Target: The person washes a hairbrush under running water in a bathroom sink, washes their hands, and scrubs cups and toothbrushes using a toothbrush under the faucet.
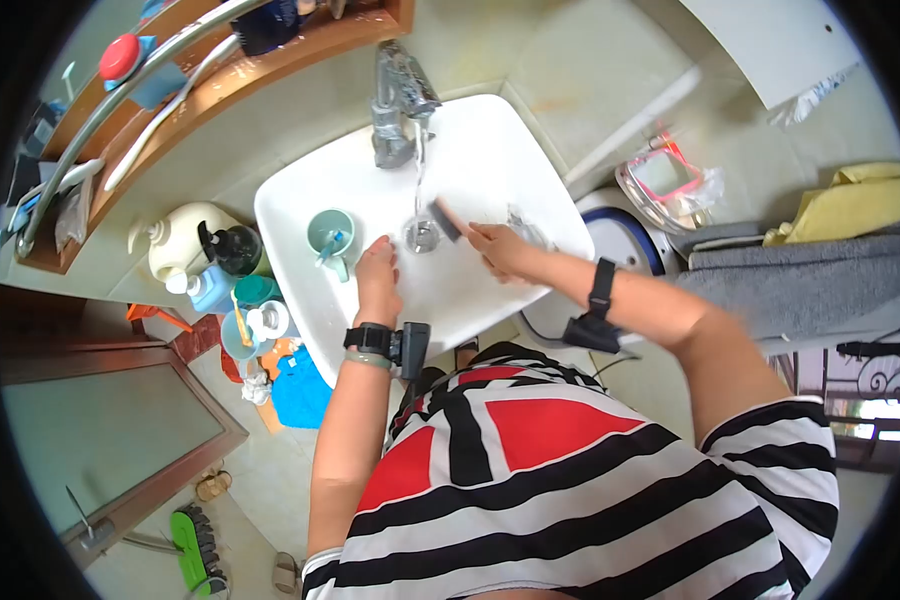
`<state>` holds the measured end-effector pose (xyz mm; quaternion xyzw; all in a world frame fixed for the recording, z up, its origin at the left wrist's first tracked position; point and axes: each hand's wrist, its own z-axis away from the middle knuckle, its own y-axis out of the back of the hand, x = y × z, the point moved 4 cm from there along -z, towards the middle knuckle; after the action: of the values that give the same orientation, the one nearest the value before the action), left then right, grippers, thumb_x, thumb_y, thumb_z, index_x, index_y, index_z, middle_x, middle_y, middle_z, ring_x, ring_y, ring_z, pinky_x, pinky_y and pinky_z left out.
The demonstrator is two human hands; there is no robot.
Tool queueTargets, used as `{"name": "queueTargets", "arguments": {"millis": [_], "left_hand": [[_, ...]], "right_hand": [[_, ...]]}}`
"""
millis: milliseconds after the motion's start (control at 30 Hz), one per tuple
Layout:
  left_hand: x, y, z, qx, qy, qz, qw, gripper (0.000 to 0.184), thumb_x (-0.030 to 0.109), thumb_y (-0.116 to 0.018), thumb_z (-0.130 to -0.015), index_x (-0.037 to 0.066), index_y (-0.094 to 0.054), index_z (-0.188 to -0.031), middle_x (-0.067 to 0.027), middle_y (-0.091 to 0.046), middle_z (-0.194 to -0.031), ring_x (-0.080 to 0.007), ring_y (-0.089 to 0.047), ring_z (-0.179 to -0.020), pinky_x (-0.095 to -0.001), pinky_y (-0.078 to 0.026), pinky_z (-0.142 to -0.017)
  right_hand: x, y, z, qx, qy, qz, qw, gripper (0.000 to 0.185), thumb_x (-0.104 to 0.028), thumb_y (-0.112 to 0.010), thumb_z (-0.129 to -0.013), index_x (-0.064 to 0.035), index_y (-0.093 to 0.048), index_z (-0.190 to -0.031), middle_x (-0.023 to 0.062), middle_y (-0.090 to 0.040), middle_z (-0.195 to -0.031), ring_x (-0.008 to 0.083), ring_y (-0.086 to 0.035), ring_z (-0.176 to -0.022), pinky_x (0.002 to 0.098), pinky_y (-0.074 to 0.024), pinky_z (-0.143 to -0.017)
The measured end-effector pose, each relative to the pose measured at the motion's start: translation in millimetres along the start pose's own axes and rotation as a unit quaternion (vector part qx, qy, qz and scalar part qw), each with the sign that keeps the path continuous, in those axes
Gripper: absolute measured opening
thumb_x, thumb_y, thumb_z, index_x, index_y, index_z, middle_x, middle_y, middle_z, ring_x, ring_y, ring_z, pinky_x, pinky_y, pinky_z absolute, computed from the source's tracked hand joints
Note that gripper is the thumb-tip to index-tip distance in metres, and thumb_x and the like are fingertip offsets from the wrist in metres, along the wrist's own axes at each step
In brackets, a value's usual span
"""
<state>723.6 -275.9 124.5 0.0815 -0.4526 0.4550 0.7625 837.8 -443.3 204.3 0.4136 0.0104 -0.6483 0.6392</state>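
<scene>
Loosely open, the left hand (377, 278) shows nothing in its fingers, just right of the green cup (318, 226). Beside the drain (423, 236), the brush (445, 219) points far and left, its long axis running back into the right hand (507, 252), the nearer one, which grasps its handle.

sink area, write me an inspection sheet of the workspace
surface: white sink, water running from the tap toward the drain
things in use: small brush in the right hand; green cup in the sink, small blue item inside
clutter: cream pump bottle and black bottle beside the sink
hands: right hand closed on the brush; left hand near the cup, nothing seen in it
cables: possible thin cord below the right wrist
surroundings: gray towel, yellow cloth
</scene>
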Motion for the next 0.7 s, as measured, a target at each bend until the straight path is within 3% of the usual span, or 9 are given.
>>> {"name": "queueTargets", "arguments": {"millis": [67, 100, 167, 233, 300, 467, 567, 633, 700], "left_hand": [[-10.2, 2.8, -11.0, -0.003, 0.04, 0.031, 0.999, 0.03, 0.026, -0.053, -0.091, 0.011, -0.055, -0.117, 0.0003, -0.06, -0.099, -0.0115, -0.052, -0.088, -0.0298, -0.038, -0.076], [-14.5, 3.7, -13.8, -0.007, 0.05, 0.054, 0.997, 0.027, 0.029, -0.054, -0.09, 0.012, -0.057, -0.111, 0.0004, -0.059, -0.097, -0.0119, -0.052, -0.087, -0.0302, -0.038, -0.075], [-8.2, -1.1, -7.4, -0.003, 0.066, 0.058, 0.996, 0.024, 0.031, -0.053, -0.091, 0.013, -0.057, -0.106, 0.001, -0.059, -0.096, -0.0122, -0.051, -0.087, -0.0306, -0.037, -0.076], [-1.0, -5.1, -5.6, -0.047, 0.04, 0.036, 0.997, 0.022, 0.031, -0.05, -0.092, 0.013, -0.057, -0.102, 0.001, -0.058, -0.097, -0.0128, -0.05, -0.085, -0.0312, -0.036, -0.077], [0.5, -11.2, -4.7, -0.025, 0.061, 0.077, 0.995, 0.024, 0.033, -0.045, -0.095, 0.014, -0.056, -0.103, 0.0003, -0.058, -0.096, -0.0132, -0.05, -0.085, -0.0316, -0.036, -0.078], [-3.5, -20.9, -10.8, -0.018, 0.09, 0.174, 0.981, 0.032, 0.036, -0.034, -0.1, 0.013, -0.056, -0.104, -0.0023, -0.06, -0.097, -0.0144, -0.053, -0.08, -0.0311, -0.04, -0.072], [0.0, -27.6, -8.3, -0.065, 0.095, 0.185, 0.976, 0.039, 0.035, -0.028, -0.101, 0.01, -0.057, -0.104, -0.0056, -0.063, -0.096, -0.016, -0.057, -0.083, -0.0317, -0.044, -0.076], [-13.8, -29.9, -26.6, -0.106, 0.107, 0.216, 0.965, 0.042, 0.035, -0.026, -0.101, 0.008, -0.057, -0.104, -0.006, -0.063, -0.093, -0.0172, -0.058, -0.083, -0.0322, -0.045, -0.08], [-18.6, -35.5, -32.0, -0.106, 0.12, 0.229, 0.96, 0.04, 0.033, -0.027, -0.101, 0.007, -0.057, -0.105, -0.0063, -0.062, -0.095, -0.0183, -0.058, -0.084, -0.0329, -0.046, -0.079]], "right_hand": [[-0.7, -36.8, -35.4, 0.027, -0.063, -0.543, 0.837, 0.017, -0.013, -0.043, -0.093, -0.0037, -0.052, -0.103, 0.004, -0.05, -0.073, 0.0135, -0.048, -0.061, 0.0291, -0.0416, -0.047], [-4.8, -48.9, -60.7, 0.017, -0.059, -0.54, 0.84, 0.017, -0.013, -0.043, -0.093, -0.0037, -0.052, -0.103, 0.004, -0.05, -0.073, 0.0135, -0.048, -0.061, 0.0291, -0.0416, -0.047], [-17.9, -65.4, -104.8, 0.001, -0.058, -0.774, 0.631, 0.01, -0.01, -0.043, -0.091, -0.0001, -0.046, -0.09, 0.0065, -0.047, -0.075, 0.0167, -0.048, -0.064, 0.033, -0.0442, -0.052], [-43.9, -60.9, -108.7, -0.08, 0.01, -0.75, 0.656, 0.01, -0.001, -0.044, -0.085, 0.001, -0.041, -0.095, 0.0104, -0.048, -0.079, 0.0247, -0.049, -0.063, 0.0405, -0.0483, -0.063], [-51.8, -60.3, -116.7, 0.037, -0.074, -0.8, 0.594, 0.014, 0.0, -0.045, -0.084, 0.0013, -0.043, -0.098, 0.0116, -0.047, -0.079, 0.0259, -0.05, -0.067, 0.0477, -0.0483, -0.066], [-65.4, -64.7, -117.4, 0.117, -0.048, -0.766, 0.631, 0.016, -0.012, -0.048, -0.089, 0.0031, -0.046, -0.086, 0.0143, -0.05, -0.081, 0.026, -0.053, -0.074, 0.0458, -0.0476, -0.064], [-62.4, -60.5, -112.7, 0.193, -0.093, -0.797, 0.565, 0.014, -0.015, -0.046, -0.09, -0.0007, -0.049, -0.09, 0.009, -0.046, -0.074, 0.0221, -0.051, -0.064, 0.0433, -0.0461, -0.053], [-56.4, -50.8, -101.9, 0.196, -0.197, -0.695, 0.663, 0.02, -0.021, -0.044, -0.092, -0.003, -0.05, -0.088, 0.0087, -0.049, -0.072, 0.0207, -0.052, -0.065, 0.0393, -0.0456, -0.052], [-49.1, -54.7, -107.5, 0.181, -0.167, -0.723, 0.645, 0.02, -0.022, -0.043, -0.093, -0.0031, -0.05, -0.09, 0.009, -0.05, -0.074, 0.0213, -0.053, -0.065, 0.0385, -0.0465, -0.054]]}}
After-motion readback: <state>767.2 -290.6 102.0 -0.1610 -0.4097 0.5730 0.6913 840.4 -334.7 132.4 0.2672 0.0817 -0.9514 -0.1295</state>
